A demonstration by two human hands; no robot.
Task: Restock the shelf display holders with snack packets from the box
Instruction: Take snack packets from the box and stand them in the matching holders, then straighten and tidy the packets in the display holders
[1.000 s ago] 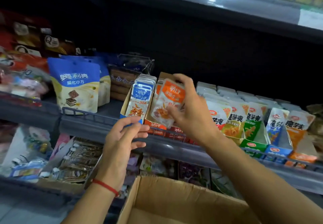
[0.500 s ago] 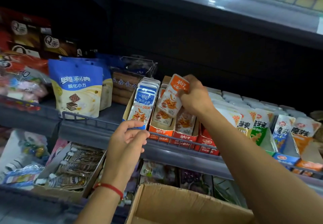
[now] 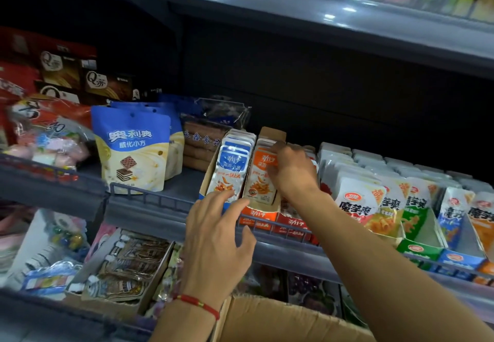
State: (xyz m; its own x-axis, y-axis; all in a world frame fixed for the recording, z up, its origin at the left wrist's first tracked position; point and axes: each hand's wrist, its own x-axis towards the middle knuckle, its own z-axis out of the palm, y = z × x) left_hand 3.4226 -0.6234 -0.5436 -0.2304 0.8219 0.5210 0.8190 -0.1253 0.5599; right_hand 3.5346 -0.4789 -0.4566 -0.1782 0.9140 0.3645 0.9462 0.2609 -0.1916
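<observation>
An orange-and-white snack packet (image 3: 260, 178) stands upright at the front of the orange cardboard holder (image 3: 256, 214) on the shelf. Just left, blue-and-white packets (image 3: 231, 170) fill the neighbouring holder. The open brown cardboard box (image 3: 288, 323) sits below.

Two hands, one box and rows of snack holders at a shop shelf

Two hands show, the left hand (image 3: 217, 237) with one red bracelet (image 3: 199, 303) and the right hand (image 3: 291, 173); one cardboard box (image 3: 280, 323) sits below; three shelf levels are visible, the middle shelf (image 3: 149, 208) carrying one blue holder (image 3: 207, 184), one orange holder (image 3: 258, 213), one red holder (image 3: 292, 224) and at least two blue wafer pouches (image 3: 133, 149); packets within each holder are too tightly stacked to count.
</observation>
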